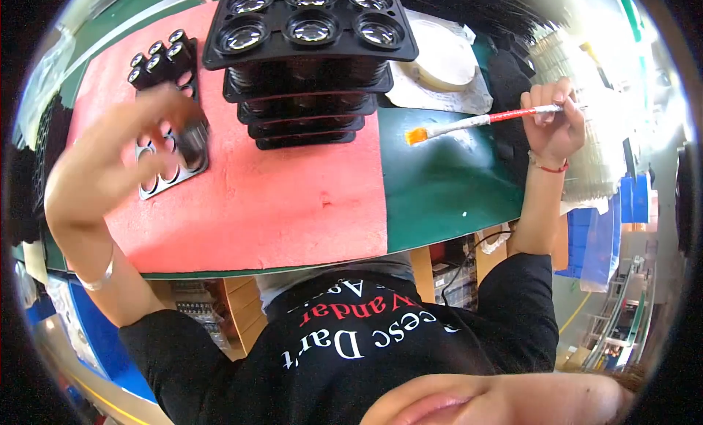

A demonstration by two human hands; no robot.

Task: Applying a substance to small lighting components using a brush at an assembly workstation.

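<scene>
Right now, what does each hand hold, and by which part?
Right hand pinches the orange-bristled brush by its red handle end. Left hand is blurred; hold cannot be told.

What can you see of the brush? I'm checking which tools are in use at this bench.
The brush is slim, with a white handle that turns red toward the held end and a short tuft of orange bristles at the tip. The right hand pinches it near the red end, holding it about level, bristles pointing toward the person's left. The tuft hangs over the green table, just beside the pink foam mat; whether it touches the table is unclear.
</scene>
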